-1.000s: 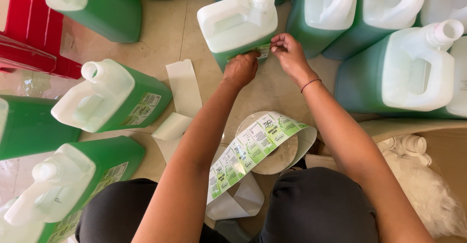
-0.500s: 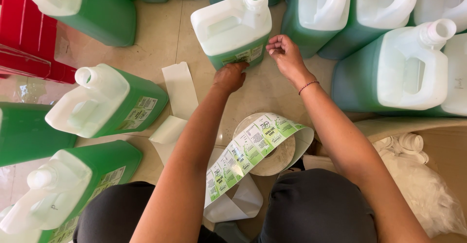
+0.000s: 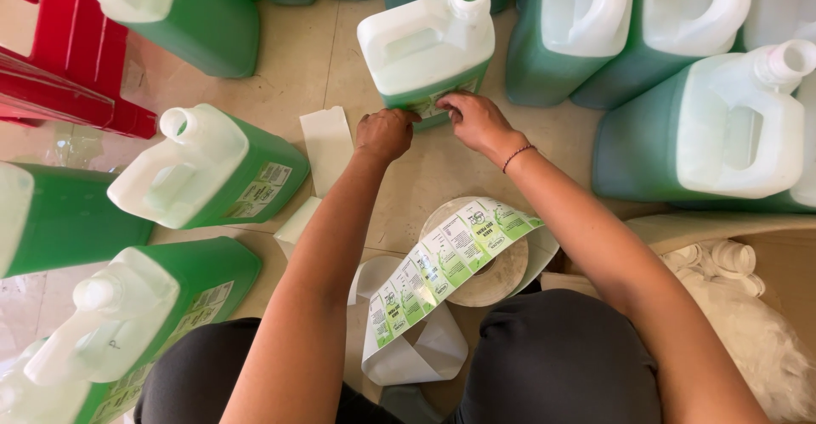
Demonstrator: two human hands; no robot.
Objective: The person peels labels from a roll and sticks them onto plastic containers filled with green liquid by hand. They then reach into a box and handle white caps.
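Green liquid is filling the translucent white plastic jug (image 3: 425, 46) that is standing on the pale tiled floor (image 3: 314, 59). A glossy label (image 3: 435, 101) is being pressed flat against its lower front by both hands: the left hand (image 3: 387, 133) is curled, knuckles up, at the label's left edge, while the right hand (image 3: 476, 120) is being held with fingers spread across it. A curling strip of green-and-white labels (image 3: 442, 262) is being trailed from a flat round roll (image 3: 493, 275) just below.

Both bare forearms reach forward, converging. The left hand (image 3: 387, 133) is curled, knuckles up; the right hand (image 3: 476, 121), just beside it, lies flatter, fingers pointing toward the left hand.
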